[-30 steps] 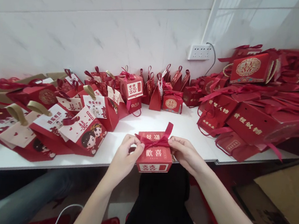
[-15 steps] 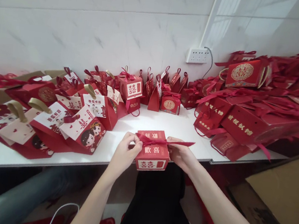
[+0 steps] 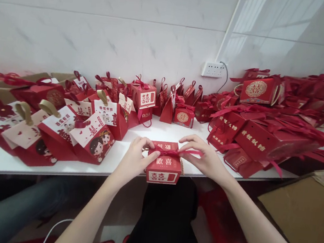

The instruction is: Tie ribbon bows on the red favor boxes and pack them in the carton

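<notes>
A small red gift box point(image 3: 163, 173) with a white label and gold characters sits at the white table's front edge, right before me. A dark red ribbon point(image 3: 170, 153) runs across its top. My left hand point(image 3: 139, 155) pinches the ribbon's left part at the box's upper left side. With thumb and fingers, my right hand point(image 3: 197, 155) grips the ribbon's right end, which sticks out past the fingers. Whether the ribbon is knotted in the middle cannot be made out.
Several red and white handled boxes point(image 3: 93, 136) stand on the left of the white table point(image 3: 85, 170). A pile of red ribboned boxes point(image 3: 262, 137) lies at the right, beside an open cardboard carton point(image 3: 295, 209). A power strip point(image 3: 213, 70) is on the wall.
My right hand has moved from the box's right side up onto the ribbon's right end. My left hand has shifted slightly left and up, still at the ribbon. The view has tilted a little.
</notes>
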`<state>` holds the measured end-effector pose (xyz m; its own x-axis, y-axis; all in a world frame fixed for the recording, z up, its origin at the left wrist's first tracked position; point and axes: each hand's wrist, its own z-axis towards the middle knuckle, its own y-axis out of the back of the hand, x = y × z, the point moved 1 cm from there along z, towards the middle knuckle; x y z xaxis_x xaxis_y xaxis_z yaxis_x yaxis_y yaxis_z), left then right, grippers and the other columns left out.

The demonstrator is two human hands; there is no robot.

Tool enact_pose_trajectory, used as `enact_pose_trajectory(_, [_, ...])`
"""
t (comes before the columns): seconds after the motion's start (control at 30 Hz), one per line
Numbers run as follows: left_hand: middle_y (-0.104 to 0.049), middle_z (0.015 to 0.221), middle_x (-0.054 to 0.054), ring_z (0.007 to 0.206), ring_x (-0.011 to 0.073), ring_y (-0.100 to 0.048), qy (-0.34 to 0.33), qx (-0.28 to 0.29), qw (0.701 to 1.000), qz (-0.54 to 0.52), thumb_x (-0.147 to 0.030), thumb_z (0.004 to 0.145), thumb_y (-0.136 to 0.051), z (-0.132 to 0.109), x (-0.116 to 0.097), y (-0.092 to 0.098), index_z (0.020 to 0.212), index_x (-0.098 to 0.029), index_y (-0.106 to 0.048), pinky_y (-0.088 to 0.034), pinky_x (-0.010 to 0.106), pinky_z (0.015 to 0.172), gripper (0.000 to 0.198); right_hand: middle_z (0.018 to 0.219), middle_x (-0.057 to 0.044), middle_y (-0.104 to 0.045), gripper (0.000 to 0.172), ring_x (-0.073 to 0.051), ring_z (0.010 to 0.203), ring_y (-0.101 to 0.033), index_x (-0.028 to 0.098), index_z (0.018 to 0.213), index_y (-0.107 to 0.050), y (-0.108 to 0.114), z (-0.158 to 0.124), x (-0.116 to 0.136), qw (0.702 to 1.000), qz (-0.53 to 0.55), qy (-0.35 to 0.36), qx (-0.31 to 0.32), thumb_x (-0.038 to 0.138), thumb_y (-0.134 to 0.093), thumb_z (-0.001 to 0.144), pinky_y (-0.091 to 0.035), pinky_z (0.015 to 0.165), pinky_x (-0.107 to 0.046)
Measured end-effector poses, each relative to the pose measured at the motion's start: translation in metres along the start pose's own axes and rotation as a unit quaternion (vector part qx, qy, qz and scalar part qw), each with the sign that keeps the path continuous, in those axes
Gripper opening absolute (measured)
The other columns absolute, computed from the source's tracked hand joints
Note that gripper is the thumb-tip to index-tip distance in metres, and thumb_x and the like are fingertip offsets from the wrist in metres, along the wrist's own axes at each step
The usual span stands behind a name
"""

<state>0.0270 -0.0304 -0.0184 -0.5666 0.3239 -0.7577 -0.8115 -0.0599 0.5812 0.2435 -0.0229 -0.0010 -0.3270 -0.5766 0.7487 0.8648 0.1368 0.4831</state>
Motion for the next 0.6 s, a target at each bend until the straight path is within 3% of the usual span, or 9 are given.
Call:
enact_pose_trajectory(0.1, [-0.054,0.090,0.002,0.093,0.0184,-0.049,-0.057,0.003,0.997,0.059,-0.025,0.079,-0.057,0.000,-0.006,0.001,0.083,-0.020,-0.057,-0.036,0.036,0.088,0.006,0.075,-0.002,-0.059,0.025,-0.016,0.074,-0.055,0.017,0.067,-0.061,-0.005,0.026,-0.003,0.997,0.030,-0.068,-0.007,0.039,-0.059,0.078,-0.042,0.071,-0.029])
enact_pose_trajectory(0.17, [-0.054,0.093,0.002,0.097,0.0199,-0.047,-0.088,0.026,0.990,0.110,-0.021,0.080,-0.056,0.001,-0.011,0.003,0.086,-0.024,-0.062,-0.032,0.038,0.090,0.008,0.063,0.001,-0.054,0.030,-0.013,0.063,-0.050,0.016,0.060,-0.058,-0.008,0.045,-0.012,0.990,0.027,-0.136,0.029,0.040,-0.058,0.077,-0.039,0.063,-0.027])
enact_pose_trajectory(0.23, [-0.054,0.096,0.001,0.099,0.0205,-0.046,-0.102,0.056,0.983,0.145,-0.020,0.083,-0.053,0.003,-0.015,0.004,0.091,-0.027,-0.064,-0.030,0.039,0.089,0.015,0.059,0.001,-0.055,0.025,-0.012,0.060,-0.048,0.015,0.059,-0.059,-0.008,0.064,-0.022,0.980,-0.006,-0.182,0.084,0.035,-0.062,0.073,-0.037,0.060,-0.027])
enact_pose_trajectory(0.3, [-0.054,0.097,0.002,0.098,0.0205,-0.046,-0.107,0.081,0.976,0.170,-0.019,0.086,-0.049,0.002,-0.019,0.005,0.096,-0.029,-0.064,-0.029,0.040,0.087,0.021,0.064,-0.001,-0.060,0.015,-0.013,0.062,-0.051,0.014,0.062,-0.062,-0.007,0.079,-0.026,0.974,-0.048,-0.199,0.095,0.026,-0.065,0.069,-0.038,0.061,-0.026])
enact_pose_trajectory(0.37, [-0.055,0.095,0.003,0.095,0.0206,-0.046,-0.110,0.088,0.968,0.209,-0.017,0.088,-0.044,-0.001,-0.023,0.006,0.101,-0.029,-0.064,-0.029,0.040,0.085,0.026,0.073,-0.004,-0.064,0.008,-0.014,0.068,-0.055,0.014,0.068,-0.064,-0.005,0.091,-0.020,0.978,-0.078,-0.182,0.062,0.022,-0.063,0.070,-0.039,0.064,-0.026])
enact_pose_trajectory(0.43, [-0.056,0.094,0.005,0.093,0.0213,-0.045,-0.125,0.077,0.953,0.265,-0.012,0.088,-0.040,-0.006,-0.027,0.005,0.107,-0.029,-0.062,-0.029,0.041,0.082,0.034,0.079,-0.006,-0.065,0.011,-0.015,0.072,-0.056,0.015,0.073,-0.065,-0.009,0.098,-0.004,0.984,-0.106,-0.125,0.075,0.025,-0.061,0.073,-0.040,0.065,-0.026])
enact_pose_trajectory(0.53, [-0.056,0.098,0.007,0.092,0.0227,-0.045,-0.157,0.051,0.929,0.332,-0.003,0.084,-0.039,-0.014,-0.032,0.001,0.112,-0.026,-0.060,-0.029,0.040,0.077,0.043,0.074,-0.006,-0.066,0.021,-0.015,0.066,-0.055,0.015,0.071,-0.068,-0.021,0.103,0.020,0.960,-0.179,-0.042,0.211,0.033,-0.058,0.076,-0.038,0.060,-0.026])
enact_pose_trajectory(0.6, [-0.056,0.097,0.008,0.090,0.0224,-0.046,-0.168,0.032,0.922,0.348,0.000,0.081,-0.041,-0.017,-0.032,-0.001,0.111,-0.024,-0.061,-0.030,0.038,0.075,0.044,0.066,-0.005,-0.064,0.022,-0.014,0.058,-0.052,0.014,0.068,-0.070,-0.029,0.106,0.029,0.930,-0.216,-0.036,0.296,0.032,-0.057,0.075,-0.035,0.053,-0.025])
